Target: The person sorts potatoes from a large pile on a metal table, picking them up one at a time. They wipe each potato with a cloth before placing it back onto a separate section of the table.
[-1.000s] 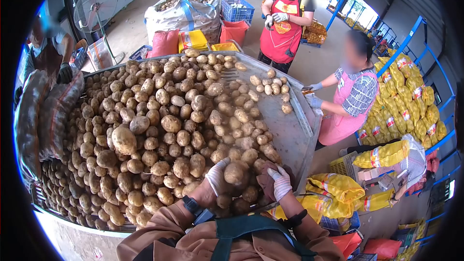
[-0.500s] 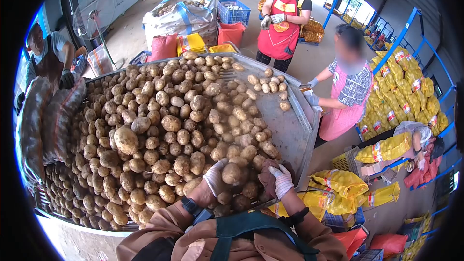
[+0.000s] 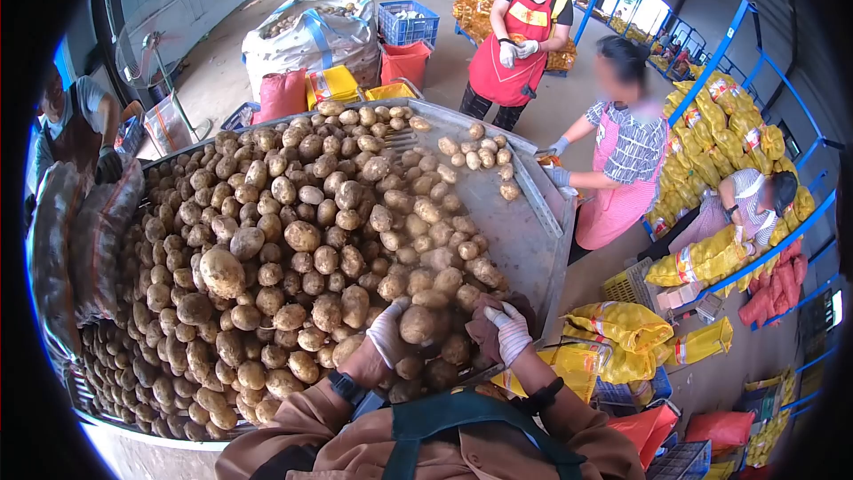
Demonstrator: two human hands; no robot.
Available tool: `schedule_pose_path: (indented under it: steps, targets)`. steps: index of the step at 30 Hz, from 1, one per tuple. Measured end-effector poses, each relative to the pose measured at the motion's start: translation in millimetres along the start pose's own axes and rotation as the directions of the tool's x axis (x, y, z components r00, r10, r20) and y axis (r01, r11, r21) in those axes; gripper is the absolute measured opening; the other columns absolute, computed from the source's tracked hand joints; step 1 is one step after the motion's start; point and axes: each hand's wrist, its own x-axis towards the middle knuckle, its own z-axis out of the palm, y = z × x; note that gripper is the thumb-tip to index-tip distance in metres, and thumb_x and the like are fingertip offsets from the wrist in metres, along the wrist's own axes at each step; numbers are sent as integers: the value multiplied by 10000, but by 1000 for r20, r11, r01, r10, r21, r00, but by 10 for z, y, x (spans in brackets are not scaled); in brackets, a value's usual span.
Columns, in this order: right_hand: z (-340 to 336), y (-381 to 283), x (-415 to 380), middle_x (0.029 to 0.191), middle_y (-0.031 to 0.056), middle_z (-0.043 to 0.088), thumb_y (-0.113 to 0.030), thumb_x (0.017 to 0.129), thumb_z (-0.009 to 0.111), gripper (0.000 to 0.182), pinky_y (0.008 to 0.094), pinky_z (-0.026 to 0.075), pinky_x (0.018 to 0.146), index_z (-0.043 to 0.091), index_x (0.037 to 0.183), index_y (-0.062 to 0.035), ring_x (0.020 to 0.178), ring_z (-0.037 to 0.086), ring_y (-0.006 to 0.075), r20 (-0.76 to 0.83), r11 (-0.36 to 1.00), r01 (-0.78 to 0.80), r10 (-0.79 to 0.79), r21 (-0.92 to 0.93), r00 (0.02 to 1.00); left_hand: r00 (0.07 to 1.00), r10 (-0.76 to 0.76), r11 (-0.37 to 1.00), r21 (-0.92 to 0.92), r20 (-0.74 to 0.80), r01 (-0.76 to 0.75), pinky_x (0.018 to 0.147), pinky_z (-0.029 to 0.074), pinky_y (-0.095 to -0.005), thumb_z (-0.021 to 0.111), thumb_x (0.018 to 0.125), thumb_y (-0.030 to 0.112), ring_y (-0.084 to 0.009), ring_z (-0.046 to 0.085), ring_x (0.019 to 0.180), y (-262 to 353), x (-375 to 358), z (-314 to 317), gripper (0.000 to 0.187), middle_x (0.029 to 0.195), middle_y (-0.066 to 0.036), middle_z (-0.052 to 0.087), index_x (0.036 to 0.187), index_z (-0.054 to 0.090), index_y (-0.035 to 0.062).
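Note:
A big pile of soil-dusted potatoes (image 3: 302,236) covers the metal sorting table (image 3: 524,236) in front of me. My left hand (image 3: 387,334), in a whitish glove, curls against the side of a large round potato (image 3: 417,325). My right hand (image 3: 512,334), gloved as well, is closed on a dark reddish-brown cloth (image 3: 486,327) at the table's near edge. Between the two hands lie darker potatoes (image 3: 442,373). The fingertips of my left hand are partly hidden.
Full sacks (image 3: 93,240) lean at the left edge. Across the table stand a person in a red apron (image 3: 511,53) and a person in pink (image 3: 613,160). Yellow mesh bags (image 3: 626,324) sit on the right, near another bending person (image 3: 751,204). A white bulk bag (image 3: 315,44) stands behind.
The view has shifted, so the scene sits slightly left. My hands keep nearly the same place on the potato and cloth. The bending person at the right has straightened somewhat.

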Motion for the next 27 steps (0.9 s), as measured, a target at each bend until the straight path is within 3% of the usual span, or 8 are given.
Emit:
schedule_pose_path:
  steps: [5, 8, 11, 14, 17, 20, 23, 27]
  targets:
    - [2, 28, -8, 1059, 46, 685, -46, 891, 675, 231, 330, 533, 882, 667, 1123, -52, 962, 652, 187, -2, 1000, -8, 8, 23, 1000, 999, -24, 999, -28, 24, 24, 984, 457, -505, 519, 985, 408, -311, 588, 1121, 2, 9, -51, 470, 1256, -147, 611, 1299, 520, 59]
    - [56, -16, -77, 1055, 46, 688, -44, 891, 676, 236, 330, 539, 871, 667, 1127, -51, 954, 658, 190, 1, 998, -31, 31, 58, 1000, 1000, 3, 999, 44, 14, -4, 1087, 351, -577, 462, 992, 470, -332, 514, 1266, 6, 110, -174, 580, 1397, -175, 518, 1404, 459, 61]
    - [51, 8, -52, 1049, 45, 691, -39, 896, 669, 234, 321, 541, 866, 667, 1130, -48, 945, 661, 187, -7, 998, -27, 27, 64, 1000, 993, 59, 990, 133, -103, -45, 1093, 348, -571, 459, 995, 466, -331, 501, 1286, -17, -16, 14, 584, 1419, -181, 498, 1413, 450, 59]
    - [26, 26, -67, 1043, 43, 694, -36, 902, 662, 230, 317, 547, 850, 668, 1131, -50, 938, 664, 183, -8, 998, -17, 18, 56, 1000, 998, 61, 992, 105, 22, -63, 1090, 361, -558, 460, 998, 452, -334, 504, 1286, -19, 30, -74, 581, 1418, -192, 500, 1413, 447, 46]
    - [23, 45, -60, 1034, 42, 695, -35, 905, 658, 227, 317, 551, 834, 669, 1130, -55, 928, 664, 177, -1, 998, -6, 6, 59, 1000, 999, 5, 999, 31, 48, -6, 1078, 383, -545, 458, 1003, 441, -342, 518, 1275, 3, 126, -222, 576, 1409, -202, 508, 1408, 449, 32]
    - [59, -4, -97, 1030, 42, 693, -31, 905, 654, 229, 316, 549, 831, 667, 1133, -57, 919, 662, 175, 9, 997, -22, 22, 79, 1000, 999, 22, 999, 35, 37, -23, 1068, 399, -534, 461, 1004, 434, -348, 534, 1255, -1, 160, -251, 576, 1393, -205, 523, 1405, 448, 21]
    - [70, 16, -77, 1032, 45, 688, -26, 901, 655, 237, 315, 544, 841, 665, 1136, -57, 912, 659, 177, -4, 996, -51, 51, 72, 999, 1000, 23, 1000, 19, 12, -23, 942, 472, -478, 508, 993, 415, -306, 569, 1143, -2, 69, -127, 498, 1292, -152, 582, 1333, 496, 52]
    - [44, 61, -58, 1042, 52, 683, -29, 896, 661, 248, 316, 540, 849, 659, 1143, -57, 921, 655, 182, -20, 1000, -8, 8, 0, 1000, 1000, 8, 1000, -3, -14, -8, 942, 462, -475, 517, 986, 419, -304, 564, 1153, 2, 26, -40, 497, 1303, -146, 578, 1324, 509, 55]
